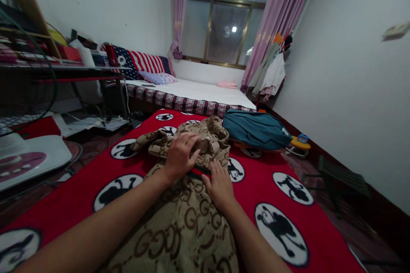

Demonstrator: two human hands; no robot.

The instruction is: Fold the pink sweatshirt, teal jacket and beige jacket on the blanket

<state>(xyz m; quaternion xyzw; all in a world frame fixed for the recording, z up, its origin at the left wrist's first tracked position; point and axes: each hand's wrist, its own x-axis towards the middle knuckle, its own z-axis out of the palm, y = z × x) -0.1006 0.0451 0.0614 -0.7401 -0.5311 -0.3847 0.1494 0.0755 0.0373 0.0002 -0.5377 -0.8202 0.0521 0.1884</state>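
A tan garment with a brown letter pattern [192,222] lies lengthwise on the red blanket [243,217], its upper part bunched in folds and its lower part spread towards me. Across its middle runs a dark green and red band, partly covered by my hands. My left hand [182,156] rests over the garment just left of the band, its fingers loosely bent and the thumb apart. On the band's right end, my right hand [220,184] lies flat with its fingers stretched forward. What is under both palms is hidden.
Behind the garment at right sits a folded teal cloth item [256,128]. A bed with a white sheet [205,91] stands under the window. The cluttered desk [64,68] is at left, above a white plastic chair [35,158]. A dark folding stool [342,179] stands at right.
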